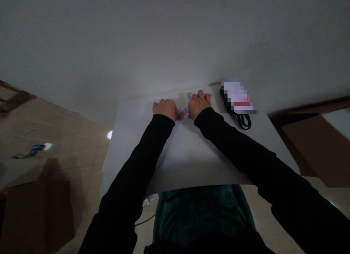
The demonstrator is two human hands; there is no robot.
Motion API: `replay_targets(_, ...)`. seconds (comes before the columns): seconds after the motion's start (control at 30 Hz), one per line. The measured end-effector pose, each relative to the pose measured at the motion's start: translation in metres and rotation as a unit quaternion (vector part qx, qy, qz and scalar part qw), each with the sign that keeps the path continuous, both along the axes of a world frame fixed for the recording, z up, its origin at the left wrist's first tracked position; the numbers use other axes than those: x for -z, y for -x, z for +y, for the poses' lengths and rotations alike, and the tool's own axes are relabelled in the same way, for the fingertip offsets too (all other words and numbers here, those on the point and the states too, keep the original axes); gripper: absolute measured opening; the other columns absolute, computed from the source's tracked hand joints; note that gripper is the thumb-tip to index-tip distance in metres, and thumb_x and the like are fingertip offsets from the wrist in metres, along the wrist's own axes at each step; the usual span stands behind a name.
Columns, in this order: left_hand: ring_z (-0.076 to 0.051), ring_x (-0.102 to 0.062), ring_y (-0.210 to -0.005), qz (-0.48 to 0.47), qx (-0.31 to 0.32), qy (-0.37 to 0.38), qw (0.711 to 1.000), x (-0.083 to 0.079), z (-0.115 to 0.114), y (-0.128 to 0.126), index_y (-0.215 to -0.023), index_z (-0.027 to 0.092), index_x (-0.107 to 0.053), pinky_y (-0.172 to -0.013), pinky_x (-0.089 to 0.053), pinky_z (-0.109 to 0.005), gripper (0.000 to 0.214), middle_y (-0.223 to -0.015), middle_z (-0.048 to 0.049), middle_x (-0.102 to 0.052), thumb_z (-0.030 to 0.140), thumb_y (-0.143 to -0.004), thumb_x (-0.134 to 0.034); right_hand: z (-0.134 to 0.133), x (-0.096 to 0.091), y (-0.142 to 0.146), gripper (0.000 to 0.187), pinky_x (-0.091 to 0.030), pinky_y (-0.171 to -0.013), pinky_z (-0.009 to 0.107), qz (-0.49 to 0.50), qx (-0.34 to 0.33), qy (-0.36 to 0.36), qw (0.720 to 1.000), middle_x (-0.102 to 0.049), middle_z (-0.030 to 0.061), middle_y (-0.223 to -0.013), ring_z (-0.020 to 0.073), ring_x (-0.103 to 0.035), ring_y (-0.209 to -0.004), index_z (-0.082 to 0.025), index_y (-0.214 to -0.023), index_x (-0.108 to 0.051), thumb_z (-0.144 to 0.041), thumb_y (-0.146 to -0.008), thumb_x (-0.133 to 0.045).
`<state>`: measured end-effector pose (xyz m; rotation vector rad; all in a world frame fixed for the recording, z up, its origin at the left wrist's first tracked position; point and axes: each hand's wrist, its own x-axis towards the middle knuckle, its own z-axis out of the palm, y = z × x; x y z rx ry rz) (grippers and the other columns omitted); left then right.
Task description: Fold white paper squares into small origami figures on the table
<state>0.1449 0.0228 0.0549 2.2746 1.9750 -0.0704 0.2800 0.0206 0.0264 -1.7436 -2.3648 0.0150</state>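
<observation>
My left hand (164, 109) and my right hand (199, 104) rest side by side near the far edge of a white tabletop (131, 137), with black sleeves on both arms. Both hands look curled around a crumpled, thin white sheet (182, 114) with pinkish marks. Its folds bunch between and beyond my fingers, and my palms hide much of it. A flat, pale sheet (175, 153) lies under my left forearm and seems to lead up towards the crumple. Whether the two are one piece, I cannot tell.
A pixelated white packet with a red band (237, 97) and a coiled black cord (243, 120) lie to the right of my right hand. A white wall (175, 39) rises behind the table. Cardboard (35, 210) lies on the tiled floor at lower left.
</observation>
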Motion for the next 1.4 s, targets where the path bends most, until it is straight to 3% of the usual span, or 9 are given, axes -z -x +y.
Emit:
replay_targets(0.2,-0.021,-0.06,-0.078,-0.06,0.027,0.063,0.996,0.009,0.014,0.011,-0.071,0.021,-0.07,-0.077,-0.047,-0.034,0.018,-0.076,-0.0029,-0.064,0.032,-0.06,-0.078,-0.005,-0.004,-0.004,0.009,-0.03,-0.09,0.052,0.013,0.014,0.034,0.999,-0.057,0.016,-0.104,0.0393,-0.035,-0.117,-0.013,-0.082,-0.072,-0.018,-0.075,-0.067)
replay_targets(0.37,-0.019,-0.06,-0.087,-0.126,0.09,0.01,0.988,0.023,0.004,0.01,-0.08,0.021,-0.071,-0.079,-0.046,-0.031,0.018,-0.091,-0.0038,-0.064,0.032,-0.067,-0.073,-0.015,0.0,-0.015,0.012,-0.033,-0.083,0.045,0.093,0.023,0.071,0.993,-0.055,0.0113,-0.11,0.035,-0.038,-0.112,-0.022,-0.084,-0.074,-0.029,-0.076,-0.069)
replay_targets(0.53,-0.019,-0.059,-0.084,-0.178,0.091,-0.018,0.98,0.033,0.002,-0.008,-0.079,0.02,-0.07,-0.08,-0.046,-0.032,0.021,-0.089,-0.0046,-0.064,0.04,-0.073,-0.068,-0.018,0.008,-0.037,0.014,-0.033,-0.078,0.045,0.14,0.037,0.019,0.989,-0.056,0.0115,-0.108,0.0341,-0.037,-0.108,-0.022,-0.083,-0.074,-0.032,-0.078,-0.066)
replay_targets(0.73,-0.015,-0.06,-0.093,-0.296,0.103,-0.034,0.949,0.021,0.011,-0.007,-0.103,0.019,-0.064,-0.083,-0.047,-0.028,0.035,-0.111,-0.007,-0.062,0.036,-0.073,-0.07,-0.004,0.01,-0.06,0.01,-0.034,-0.079,0.05,0.131,0.078,-0.012,0.988,-0.055,0.0129,-0.103,0.0366,-0.038,-0.106,-0.02,-0.075,-0.072,-0.03,-0.075,-0.069)
replay_targets(0.87,-0.02,-0.058,-0.101,-0.248,0.016,-0.05,0.967,-0.002,0.011,0.032,-0.108,0.02,-0.06,-0.086,-0.046,-0.032,0.038,-0.115,-0.0072,-0.062,0.04,-0.077,-0.064,0.002,0.008,-0.066,0.013,-0.034,-0.079,0.05,0.132,0.091,-0.024,0.987,-0.053,0.0141,-0.105,0.0369,-0.037,-0.107,-0.019,-0.076,-0.07,-0.032,-0.077,-0.067)
replay_targets(1.03,-0.036,-0.049,-0.116,-0.063,-0.202,-0.014,0.977,-0.011,0.008,0.103,-0.122,0.021,-0.051,-0.094,-0.04,-0.05,0.064,-0.125,-0.0162,-0.054,0.052,-0.069,-0.068,-0.016,0.002,-0.048,0.021,-0.035,-0.083,0.047,0.205,0.077,-0.144,0.965,-0.049,0.0142,-0.115,0.0316,-0.041,-0.106,-0.02,-0.1,-0.063,-0.031,-0.084,-0.056)
replay_targets(1.13,-0.042,-0.042,-0.123,-0.001,-0.264,0.007,0.965,-0.004,0.001,0.135,-0.128,0.016,-0.046,-0.097,-0.035,-0.055,0.073,-0.128,-0.0226,-0.05,0.059,-0.07,-0.063,-0.042,0.011,-0.024,0.023,-0.036,-0.085,0.042,0.228,-0.089,-0.11,0.963,-0.054,0.0121,-0.106,0.0253,-0.047,-0.101,-0.018,-0.098,-0.063,-0.029,-0.089,-0.044)
replay_targets(1.23,-0.043,-0.041,-0.125,0.022,-0.283,0.047,0.958,0.004,-0.01,0.156,-0.13,0.008,-0.043,-0.1,-0.034,-0.051,0.088,-0.13,-0.0261,-0.048,0.064,-0.066,-0.065,-0.065,0.028,-0.002,0.032,-0.036,-0.083,0.039,0.189,-0.291,-0.027,0.937,-0.056,0.0122,-0.114,0.0239,-0.05,-0.101,-0.017,-0.105,-0.062,-0.041,-0.086,-0.053)
replay_targets(1.4,-0.046,-0.038,-0.125,0.066,-0.299,0.039,0.951,0.013,-0.023,0.179,-0.127,0.0,-0.043,-0.1,-0.032,-0.054,0.102,-0.129,-0.0327,-0.046,0.074,-0.06,-0.06,-0.087,0.042,0.019,0.04,-0.03,-0.089,0.044,0.1,-0.253,-0.016,0.962,-0.05,0.0134,-0.131,0.0292,-0.043,-0.113,-0.019,-0.125,-0.054,-0.038,-0.093,-0.04)
